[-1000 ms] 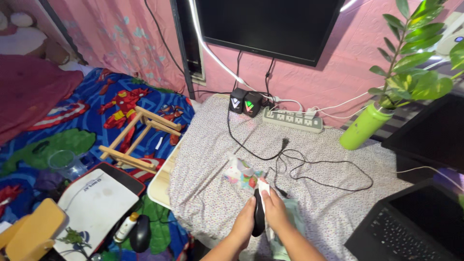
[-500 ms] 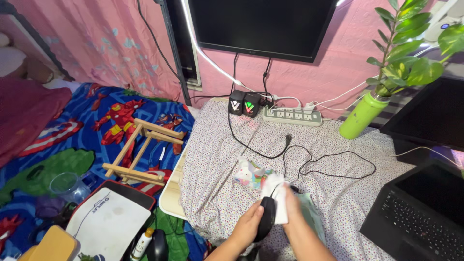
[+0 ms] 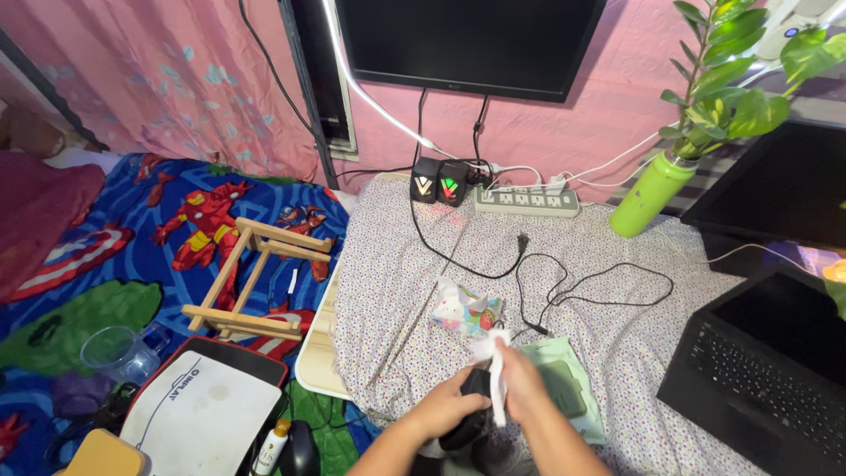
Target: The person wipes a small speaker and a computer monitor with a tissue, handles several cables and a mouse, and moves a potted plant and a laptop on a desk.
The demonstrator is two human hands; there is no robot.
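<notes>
Pink wall behind, pink flowered curtain to the left. Superhero-print blanket covers the floor on the left. Low table under a small-flower cloth fills the centre and right.

Black monitor hangs at top centre, cables dropping from it. Second dark screen at right, open black laptop below it at the table's right corner. Leafy plant in a green bottle stands by the wall, right of the white power strip. Two small black speakers with lit fronts sit just left of the strip. Loose black cable loops across the cloth.

On the blanket: folding wooden stand, clear plastic jug, white pad with dark edge, small bottle.

Near edge of the table: mint-green mouse pad, small colourful tissue pack just beyond the hands.

Left hand is wrapped around a black computer mouse, gripping it from the left, above the table's front edge. Right hand pinches a white tissue, fingers closed on it, tissue pressed against the mouse's right side. Lower part of the mouse is hidden by the hands.
</notes>
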